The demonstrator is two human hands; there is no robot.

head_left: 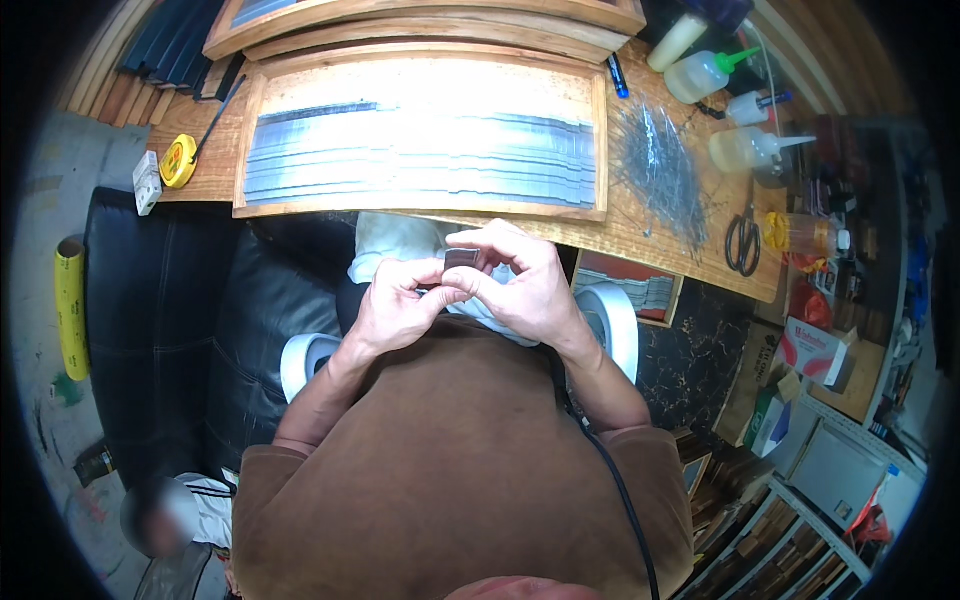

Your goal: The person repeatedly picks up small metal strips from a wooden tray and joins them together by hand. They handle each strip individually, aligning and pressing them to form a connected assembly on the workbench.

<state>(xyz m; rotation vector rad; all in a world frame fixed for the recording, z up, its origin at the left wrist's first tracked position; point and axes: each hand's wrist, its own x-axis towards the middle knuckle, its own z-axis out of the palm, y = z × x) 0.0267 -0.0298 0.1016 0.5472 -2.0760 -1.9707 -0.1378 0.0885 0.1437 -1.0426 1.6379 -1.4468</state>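
Note:
Close in front of my body, just off the table's near edge, both hands meet around a small dark brown flat piece (461,258). My left hand (398,303) pinches it from the left with thumb and fingertips. From the right, my right hand (522,282) grips it with the thumb below and the index finger curled over the top. The fingers hide parts of the piece, so its exact kind is unclear. Beyond the hands lies a shallow wooden tray (600,160) holding rows of thin grey-blue strips (420,165), partly washed out by glare.
On the wooden table (690,255) lie a heap of thin wires (660,170), black-handled scissors (743,243), squeeze bottles (697,78), a blue marker (618,78) and a yellow tape measure (179,161). More wooden trays (430,35) are stacked behind. A black couch (160,300) stands left.

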